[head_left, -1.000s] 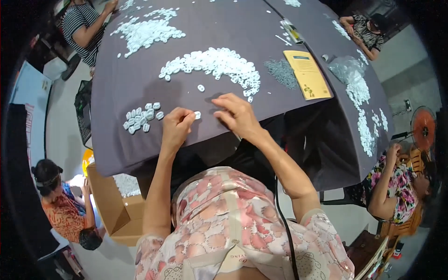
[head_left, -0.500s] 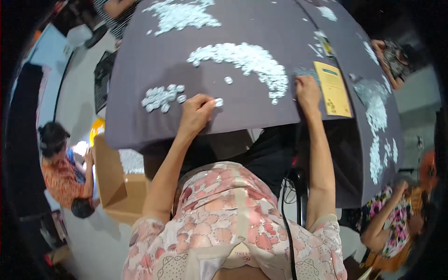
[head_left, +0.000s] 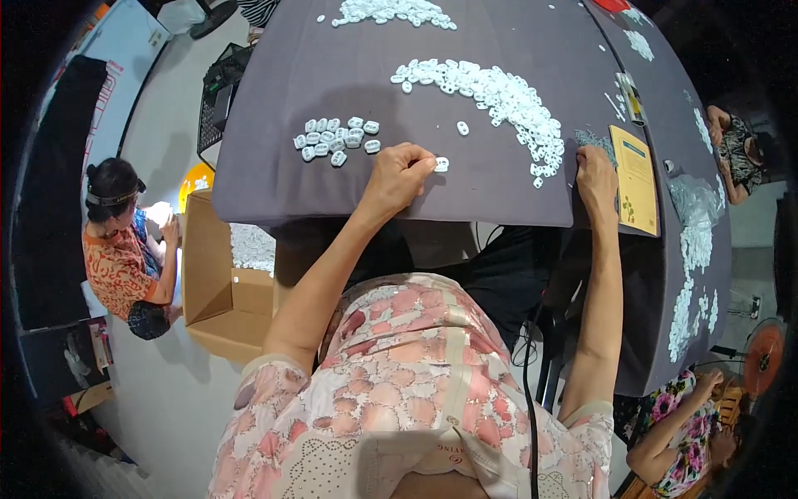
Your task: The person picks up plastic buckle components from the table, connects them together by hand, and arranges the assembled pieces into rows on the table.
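Observation:
My left hand [head_left: 397, 185] is closed in a pinch on a small white plastic piece [head_left: 441, 165] with dark holes, just above or on the grey cloth near the table's front edge. To its left lies a loose group of similar white pieces [head_left: 322, 138]. One single piece [head_left: 463, 128] sits apart, ahead of the pinched one. Beyond it curves a dense band of white pieces [head_left: 499, 91]. My right hand [head_left: 596, 179] has its fingers drawn together at the near side of a small heap of thin grey bits [head_left: 592, 140]. What its fingertips hold, if anything, is hidden.
A yellow booklet [head_left: 636, 179] lies right of my right hand. More white pieces [head_left: 392, 10] are spread at the far side. A clear plastic bag [head_left: 695, 200] stands on the right-hand table. An open cardboard box [head_left: 208, 279] is at left, beside a person in orange [head_left: 125, 266].
The whole view has shifted, so the table and both hands appear farther right. My left hand keeps its pinch on the white piece, and my right hand stays by the grey heap.

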Available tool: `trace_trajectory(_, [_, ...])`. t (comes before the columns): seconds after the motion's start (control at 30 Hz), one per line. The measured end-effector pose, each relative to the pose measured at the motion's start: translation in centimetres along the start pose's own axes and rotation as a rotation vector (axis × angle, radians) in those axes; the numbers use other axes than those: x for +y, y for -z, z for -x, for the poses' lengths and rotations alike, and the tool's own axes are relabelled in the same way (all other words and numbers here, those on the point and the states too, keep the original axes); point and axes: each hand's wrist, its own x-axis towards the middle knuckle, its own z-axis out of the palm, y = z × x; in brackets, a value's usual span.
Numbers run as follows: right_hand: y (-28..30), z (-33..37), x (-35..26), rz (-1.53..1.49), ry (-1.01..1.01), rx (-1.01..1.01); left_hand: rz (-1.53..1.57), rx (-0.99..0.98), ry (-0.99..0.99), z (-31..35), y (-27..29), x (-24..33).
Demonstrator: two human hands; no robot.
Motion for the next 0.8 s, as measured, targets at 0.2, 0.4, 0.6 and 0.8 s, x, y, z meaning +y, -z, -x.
trace_trajectory(0.2, [-0.5,0.6,0.0,-0.034,0.033,-0.036,0.018,0.026,-0.077,0.3,0.0,-0.2])
trace_trajectory(0.4, [-0.3,0.9,-0.5,0.082,0.101,0.02,-0.337,0.242,-0.37,0.5,-0.6,-0.1])
trace_trajectory(0.6, [0.3,0.7,-1.5,0.085,0.103,-0.017,-0.758,0.429,-0.226,0.3,3.7,0.2])
trace_trajectory(0.8, [-0.4,0.4,0.0,0.12,0.063,-0.078,-0.92,0.51,-0.249,-0.2,5.7,0.8])
